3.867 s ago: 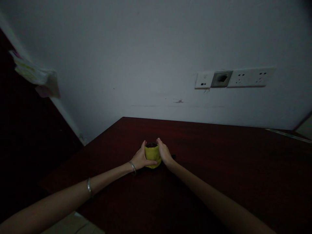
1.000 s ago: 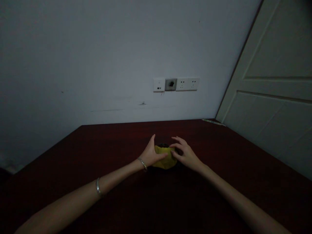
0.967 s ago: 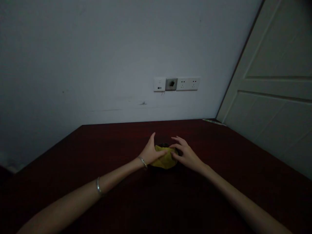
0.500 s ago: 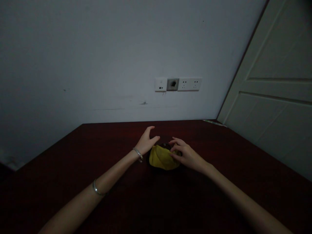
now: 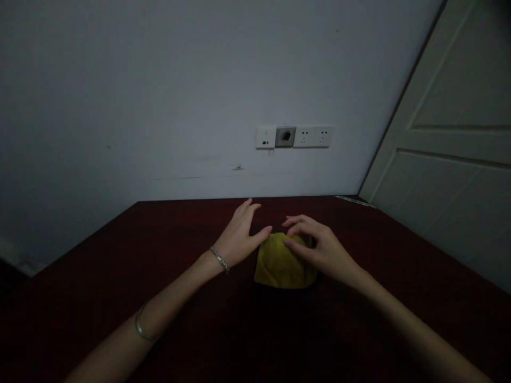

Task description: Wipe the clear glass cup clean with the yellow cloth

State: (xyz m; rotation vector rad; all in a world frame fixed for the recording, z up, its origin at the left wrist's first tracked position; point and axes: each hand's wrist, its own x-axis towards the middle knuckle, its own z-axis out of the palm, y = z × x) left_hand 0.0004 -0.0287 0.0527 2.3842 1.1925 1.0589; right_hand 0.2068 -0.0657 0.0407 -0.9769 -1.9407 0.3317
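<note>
A yellow cloth [image 5: 281, 267] lies draped in a rounded heap on the dark red tabletop, in front of me. Whatever it covers is hidden. My left hand [image 5: 238, 234] is at the cloth's left side, fingers stretched out and thumb apart, with its thumb tip at the cloth's upper left edge. It holds nothing. My right hand [image 5: 319, 243] hovers over the upper right of the cloth. Its fingers are curved, with a small gap between thumb and index fingertips and no cloth visibly gripped. Whether it touches the cloth I cannot tell.
The dark red table [image 5: 179, 223] reaches back to a pale wall [image 5: 179, 96]. Wall sockets [image 5: 313, 136] sit above its rear edge. A panelled door [image 5: 451, 143] stands at the right. A thin printed strip [image 5: 355, 201] lies at the back right corner.
The yellow cloth now covers the dark, shiny top that showed behind it before. It appears larger and further right. Both hands have shifted with it, and the left thumb is nearer the cloth.
</note>
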